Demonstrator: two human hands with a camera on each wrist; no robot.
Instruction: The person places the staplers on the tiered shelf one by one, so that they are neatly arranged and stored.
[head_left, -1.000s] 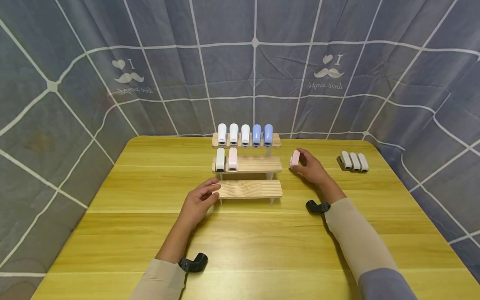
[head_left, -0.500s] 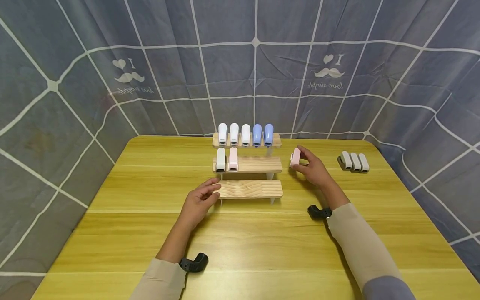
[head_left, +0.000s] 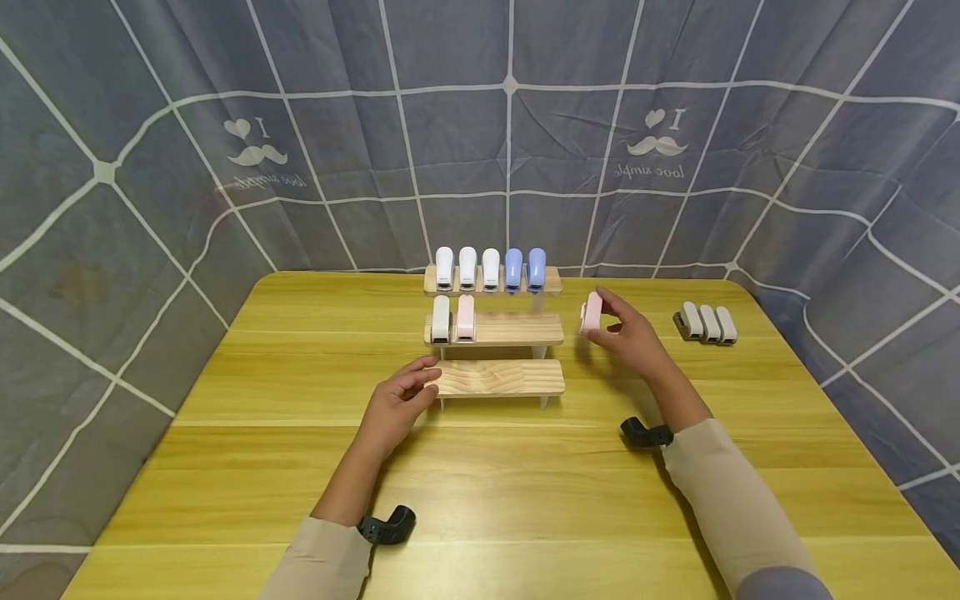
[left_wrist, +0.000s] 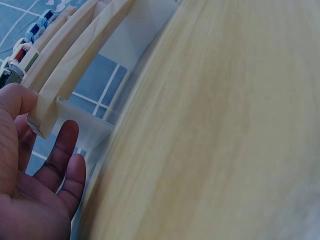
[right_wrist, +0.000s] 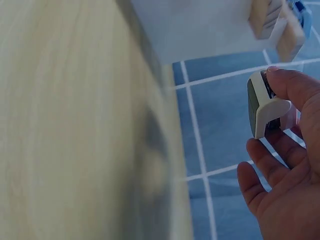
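Observation:
My right hand point(head_left: 630, 335) pinches a small pink stapler point(head_left: 592, 312) between thumb and fingers, to the right of the three-step wooden stand. In the right wrist view the stapler point(right_wrist: 267, 105) shows its pale base, held above the table. The left hand point(head_left: 401, 400) grips the left end of the stand's lowest shelf point(head_left: 495, 379), thumb against the board's edge in the left wrist view. On the middle shelf point(head_left: 517, 328) a whitish stapler point(head_left: 441, 319) and a pink one point(head_left: 466, 318) stand side by side at the left. White staplers point(head_left: 467, 267) and blue ones point(head_left: 513, 269) line the top shelf point(head_left: 553, 282).
Three white-topped staplers point(head_left: 708, 323) stand in a row on the table point(head_left: 525, 500) at the right. Behind the table hangs a grey-blue curtain point(head_left: 465, 142) with white lines. Clear supports point(head_left: 544, 402) hold up the shelves.
My right hand has raised the pink stapler slightly, and the right forearm has shifted a little rightward. The left hand keeps its place at the lowest shelf.

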